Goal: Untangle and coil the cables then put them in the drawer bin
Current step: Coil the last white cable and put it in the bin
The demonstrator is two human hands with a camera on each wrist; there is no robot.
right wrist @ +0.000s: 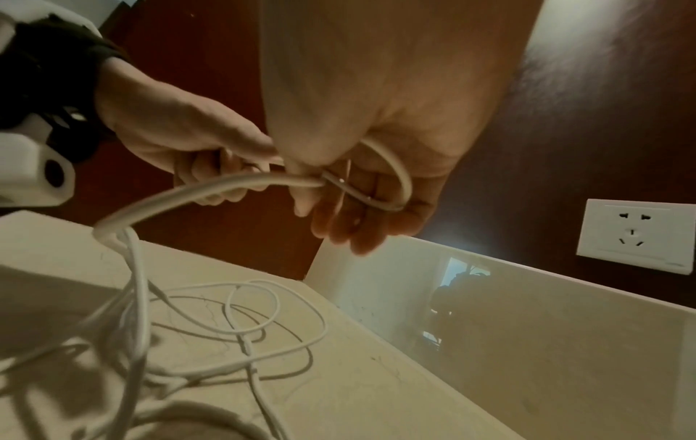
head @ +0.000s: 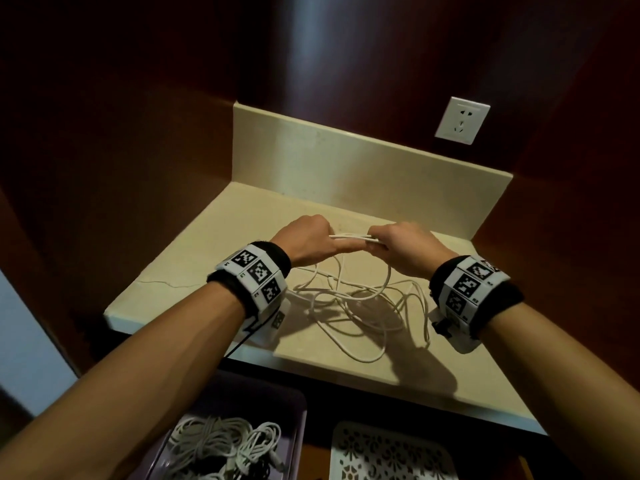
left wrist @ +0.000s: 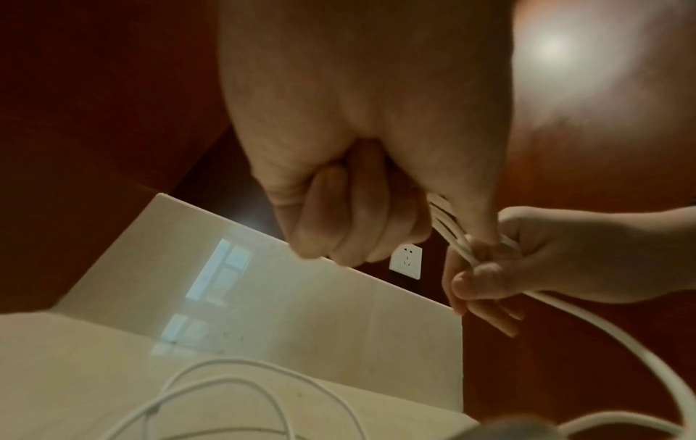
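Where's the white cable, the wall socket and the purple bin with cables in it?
white cable (head: 349, 238): head view, the strands stretched between both hands.
wall socket (head: 462, 120): head view, middle of its white plate.
purple bin (head: 300, 415): head view, its right rim.

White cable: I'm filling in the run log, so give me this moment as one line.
stage: coiling | left hand: grips white cable | right hand: grips it | slack: loose on counter | drawer bin: holds other cables

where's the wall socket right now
In the head view the wall socket is at the upper right, on the dark wooden wall just above the right end of the counter's raised back edge, beyond the right hand.
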